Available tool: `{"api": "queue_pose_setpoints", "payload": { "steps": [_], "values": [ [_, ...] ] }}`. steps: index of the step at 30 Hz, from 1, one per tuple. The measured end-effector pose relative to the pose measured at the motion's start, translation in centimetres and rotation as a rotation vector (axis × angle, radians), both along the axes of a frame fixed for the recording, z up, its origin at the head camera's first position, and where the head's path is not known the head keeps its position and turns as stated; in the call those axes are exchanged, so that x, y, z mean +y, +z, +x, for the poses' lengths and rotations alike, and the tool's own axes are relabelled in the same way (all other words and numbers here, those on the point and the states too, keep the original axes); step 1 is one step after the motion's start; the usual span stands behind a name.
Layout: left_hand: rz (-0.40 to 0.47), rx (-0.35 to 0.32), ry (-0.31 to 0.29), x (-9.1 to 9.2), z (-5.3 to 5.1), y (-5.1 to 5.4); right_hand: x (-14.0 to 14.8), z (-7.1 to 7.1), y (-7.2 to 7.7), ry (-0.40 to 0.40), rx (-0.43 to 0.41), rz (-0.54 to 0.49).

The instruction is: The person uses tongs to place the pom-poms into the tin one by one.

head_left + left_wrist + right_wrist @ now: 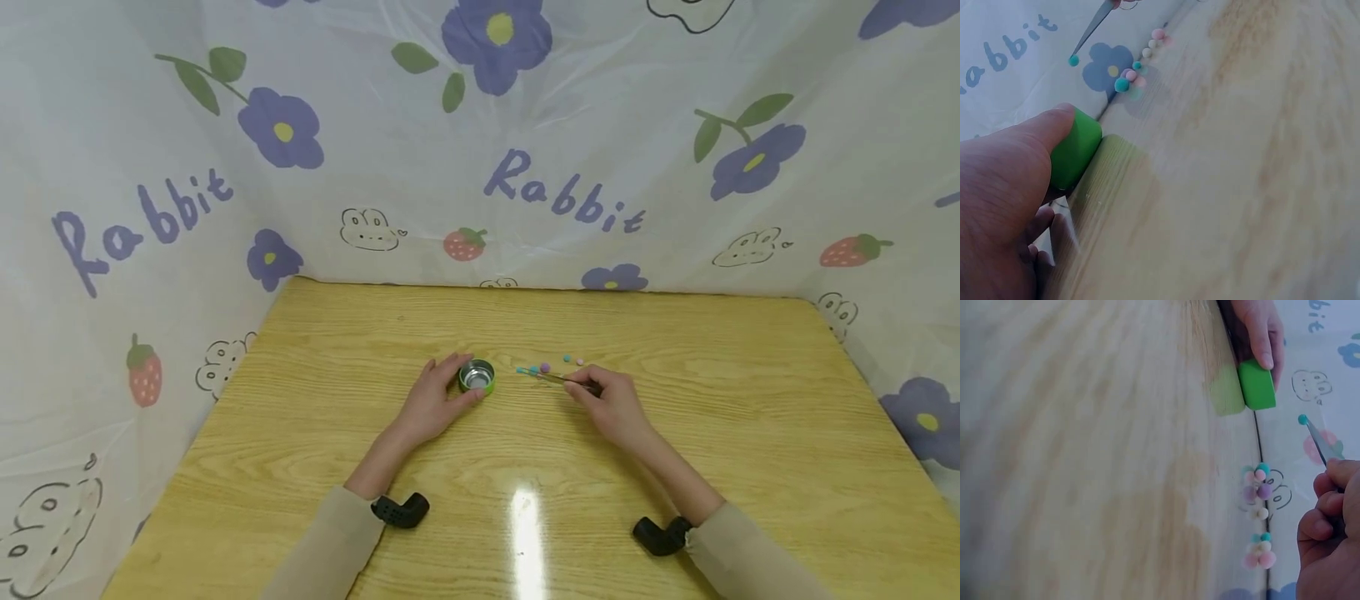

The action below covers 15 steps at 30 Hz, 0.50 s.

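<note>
On the table stands a small round green tin (487, 385) with a shiny metal inside. My left hand (432, 403) grips it, thumb on the near side and fingers around the far side. My right hand (613, 407) pinches a pair of tweezers (555, 379) that point left toward the tin. At their tips is a small teal ball (1302, 419), raised above the table and apart from the tin. Beneath and beyond the tweezers lie several loose balls, among them a purple ball (545, 367), a larger teal ball (1122, 84) and a pink ball (1267, 559).
The wood-grain table (480, 483) reaches back to a white printed curtain (375, 167), which also hangs at both sides. Each wrist carries a black camera mount, such as the left mount (401, 510).
</note>
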<state>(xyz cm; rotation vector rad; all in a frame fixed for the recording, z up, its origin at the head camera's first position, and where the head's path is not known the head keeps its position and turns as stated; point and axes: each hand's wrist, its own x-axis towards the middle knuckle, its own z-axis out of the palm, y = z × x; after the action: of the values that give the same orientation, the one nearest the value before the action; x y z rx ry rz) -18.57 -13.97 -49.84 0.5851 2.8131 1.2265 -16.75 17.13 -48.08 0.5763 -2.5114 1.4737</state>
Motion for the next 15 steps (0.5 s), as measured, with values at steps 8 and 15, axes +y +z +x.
{"api": "queue_pose_setpoints", "payload": {
  "steps": [8, 15],
  "values": [
    [0.0, -0.003, 0.001, 0.0, 0.0, -0.1, -1.7, -1.0, 0.3, 0.029, -0.013, -0.003],
    [-0.013, -0.002, 0.007, -0.1, 0.0, -0.3, -3.3, -1.5, 0.2, 0.032, 0.022, -0.024]
  ]
}}
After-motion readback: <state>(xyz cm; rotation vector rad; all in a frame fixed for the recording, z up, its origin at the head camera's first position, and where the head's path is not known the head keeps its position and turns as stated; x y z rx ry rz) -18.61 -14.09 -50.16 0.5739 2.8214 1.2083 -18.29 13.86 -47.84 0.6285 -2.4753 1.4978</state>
